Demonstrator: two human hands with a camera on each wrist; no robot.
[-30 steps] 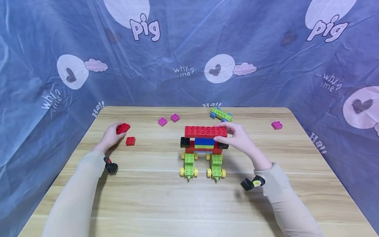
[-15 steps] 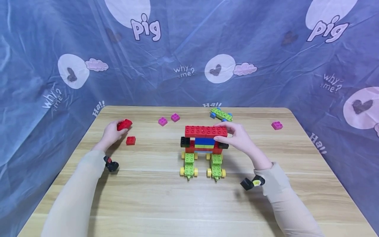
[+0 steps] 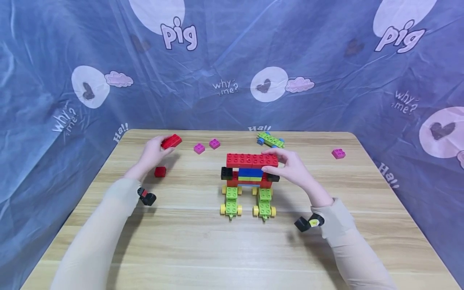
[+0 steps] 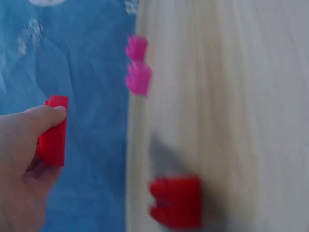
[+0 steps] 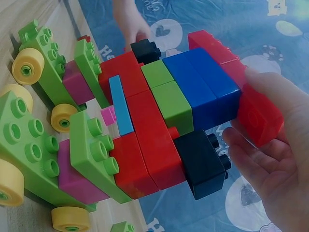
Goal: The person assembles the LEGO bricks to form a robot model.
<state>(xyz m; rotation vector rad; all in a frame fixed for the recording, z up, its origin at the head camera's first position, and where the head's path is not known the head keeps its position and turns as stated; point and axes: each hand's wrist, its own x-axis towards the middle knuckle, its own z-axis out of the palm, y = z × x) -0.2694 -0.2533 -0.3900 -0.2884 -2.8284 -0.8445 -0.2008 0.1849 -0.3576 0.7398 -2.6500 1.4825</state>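
Observation:
My left hand (image 3: 154, 152) pinches a long red brick (image 3: 172, 141) between thumb and fingers, held above the table's far left part; the left wrist view shows this brick (image 4: 54, 135) too. Below it lies a small red brick (image 3: 160, 172). At the middle stands a model of toy bricks (image 3: 250, 173), with red bricks (image 3: 239, 160) across its top, blue and green ones under them, black bricks (image 5: 200, 162) at its sides and green wheeled bases (image 3: 232, 208). My right hand (image 3: 290, 167) grips the right end of the top red bricks.
Two magenta bricks (image 3: 206, 146) lie at the back, left of the model. A green car base with blue wheels (image 3: 270, 139) stands near the far edge. Another magenta brick (image 3: 338, 153) lies at the far right. A blue printed cloth (image 3: 232, 108) hangs behind the wooden table (image 3: 203, 249).
My left hand has lifted the long red brick and carried it right and away from me, past the small red brick. The right hand and the model have stayed put.

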